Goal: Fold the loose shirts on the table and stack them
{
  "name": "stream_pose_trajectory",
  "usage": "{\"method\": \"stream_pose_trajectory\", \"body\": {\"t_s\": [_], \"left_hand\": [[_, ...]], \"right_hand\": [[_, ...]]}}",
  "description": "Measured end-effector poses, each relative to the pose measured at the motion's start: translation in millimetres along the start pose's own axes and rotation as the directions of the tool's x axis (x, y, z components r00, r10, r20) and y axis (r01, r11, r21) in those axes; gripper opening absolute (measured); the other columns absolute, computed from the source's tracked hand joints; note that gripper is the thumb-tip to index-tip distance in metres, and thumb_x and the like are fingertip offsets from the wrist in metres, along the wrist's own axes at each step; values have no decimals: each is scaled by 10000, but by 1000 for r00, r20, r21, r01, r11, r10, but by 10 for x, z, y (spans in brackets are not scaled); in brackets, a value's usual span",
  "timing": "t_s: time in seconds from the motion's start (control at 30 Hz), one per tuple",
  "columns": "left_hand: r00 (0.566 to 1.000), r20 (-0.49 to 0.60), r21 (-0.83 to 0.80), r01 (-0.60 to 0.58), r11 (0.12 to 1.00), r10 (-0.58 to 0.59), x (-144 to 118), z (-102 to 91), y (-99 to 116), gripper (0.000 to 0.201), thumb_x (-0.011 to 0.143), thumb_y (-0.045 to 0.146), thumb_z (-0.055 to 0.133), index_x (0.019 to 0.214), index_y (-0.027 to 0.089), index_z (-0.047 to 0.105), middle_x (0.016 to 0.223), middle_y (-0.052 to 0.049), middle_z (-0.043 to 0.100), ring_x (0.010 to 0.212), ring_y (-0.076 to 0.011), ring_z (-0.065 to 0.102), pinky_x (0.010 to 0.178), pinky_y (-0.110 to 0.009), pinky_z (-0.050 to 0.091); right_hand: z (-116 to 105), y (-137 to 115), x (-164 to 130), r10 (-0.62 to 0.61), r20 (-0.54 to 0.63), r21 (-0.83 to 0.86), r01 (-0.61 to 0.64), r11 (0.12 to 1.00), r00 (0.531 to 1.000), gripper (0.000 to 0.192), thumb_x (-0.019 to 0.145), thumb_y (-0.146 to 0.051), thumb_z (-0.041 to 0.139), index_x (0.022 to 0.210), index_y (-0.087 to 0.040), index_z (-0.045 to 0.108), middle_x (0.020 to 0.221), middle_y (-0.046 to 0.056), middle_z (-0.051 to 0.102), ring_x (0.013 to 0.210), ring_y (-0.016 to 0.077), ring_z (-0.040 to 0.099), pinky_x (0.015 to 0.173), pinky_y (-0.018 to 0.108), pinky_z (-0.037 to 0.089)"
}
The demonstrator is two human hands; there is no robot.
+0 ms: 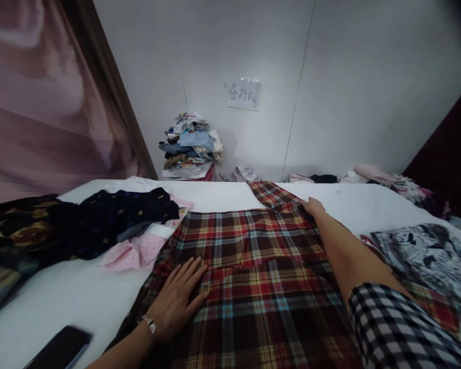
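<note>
The right hand [314, 206] pinches the shirt [253, 292] at its far edge, and from this grip it runs lengthwise toward the person, with the left hand [180, 301] spread flat upon it, nearer and leftward.

A white sheet of paper [244, 97], fixed to the pale wall [338, 102] above and to the right of the stacked clothes [192, 146], bore a handwritten inscription [241, 95] of three Chinese characters in dark strokes, set in a single row and legible from left to right as 叠衬衣. Small reddish marks [175, 223] on the pale cloth [169, 223] beside the plaid garment [249, 277] were too small to be identified as lettering.
</note>
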State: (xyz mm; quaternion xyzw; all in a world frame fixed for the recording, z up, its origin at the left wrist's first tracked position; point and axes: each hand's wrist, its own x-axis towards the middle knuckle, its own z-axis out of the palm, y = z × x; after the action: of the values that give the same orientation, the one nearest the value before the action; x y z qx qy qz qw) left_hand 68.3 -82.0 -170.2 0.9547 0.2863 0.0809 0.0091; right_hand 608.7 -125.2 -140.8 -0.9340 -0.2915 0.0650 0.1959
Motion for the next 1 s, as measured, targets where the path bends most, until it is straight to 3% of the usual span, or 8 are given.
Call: {"method": "stream_pose_trajectory", "body": {"t_s": [0.2, 0.37, 0.47, 0.63, 0.7, 0.77, 0.83, 1.0], "left_hand": [[1000, 1, -16, 2, 1000, -2, -2, 32, -20, 589, 882, 531, 416, 1422, 309, 341, 1496, -32, 332, 1378, -258, 291, 1102, -473, 287], [999, 31, -46, 25, 999, -23, 47, -25, 38, 584, 882, 551, 390, 1393, 269, 406, 1481, -56, 362, 1378, -264, 288, 1100, -481, 276], [997, 58, -69, 46, 997, -42, 82, -85, 95, 588, 877, 563, 381, 1372, 250, 440, 1472, -70, 377, 1371, -272, 302, 1097, -490, 270], [995, 75, -84, 66, 994, -60, 121, -123, 149, 602, 879, 559, 366, 1367, 217, 448, 1475, -85, 370, 1381, -277, 275, 1109, -490, 226], [995, 80, -82, 70, 994, -63, 133, -124, 159, 604, 882, 556, 357, 1370, 211, 444, 1479, -88, 364, 1387, -277, 261, 1110, -490, 212], [995, 80, -83, 73, 994, -67, 144, -130, 168, 604, 883, 554, 352, 1370, 208, 442, 1481, -89, 361, 1390, -273, 253, 1112, -485, 207], [994, 86, -87, 78, 993, -71, 150, -142, 178, 608, 884, 553, 349, 1373, 204, 438, 1483, -92, 358, 1391, -269, 251, 1113, -479, 207], [992, 105, -96, 83, 992, -73, 129, -156, 207, 621, 887, 556, 336, 1376, 186, 434, 1489, -102, 344, 1395, -274, 238, 1123, -474, 180]], "right_hand": [[-82, -262, -44, -85, 23, 134, 81, 988, 996, 260, 677, -299, 660, 845, -109, 717, 907, 165, 699, 949, 300, 633, 807, 346, 468], [-599, -426, -571, -292, -98, 495, 302, 815, 951, 345, 810, -393, 512, 1028, -173, 662, 980, 50, 700, 873, 177, 634, 783, 279, 486], [-920, -267, -1342, -497, -47, 722, 373, 582, 866, 345, 747, -453, 626, 954, -181, 676, 924, 37, 699, 838, 189, 625, 797, 326, 491], [-979, 318, -2550, -646, 553, 631, 242, 737, 527, 335, 702, -430, 710, 949, -205, 709, 962, 35, 695, 888, 195, 627, 824, 329, 486], [-864, 459, -2719, -559, 589, 589, 163, 791, 583, 407, 741, -463, 668, 1056, -206, 676, 990, 59, 689, 897, 196, 631, 771, 312, 507], [-740, 485, -2703, -392, 491, 546, 76, 835, 778, 508, 775, -503, 615, 1185, -203, 600, 980, 83, 681, 807, 186, 642, 645, 281, 520], [-645, 413, -2579, -176, 402, 480, -43, 876, 898, 637, 798, -530, 571, 1335, -207, 457, 932, 98, 679, 643, 167, 630, 516, 265, 496], [-479, 62, -2271, -34, 335, 394, -107, 913, 942, 593, 779, -496, 611, 1272, -178, 524, 907, 104, 692, 557, 157, 601, 475, 263, 463]]}}
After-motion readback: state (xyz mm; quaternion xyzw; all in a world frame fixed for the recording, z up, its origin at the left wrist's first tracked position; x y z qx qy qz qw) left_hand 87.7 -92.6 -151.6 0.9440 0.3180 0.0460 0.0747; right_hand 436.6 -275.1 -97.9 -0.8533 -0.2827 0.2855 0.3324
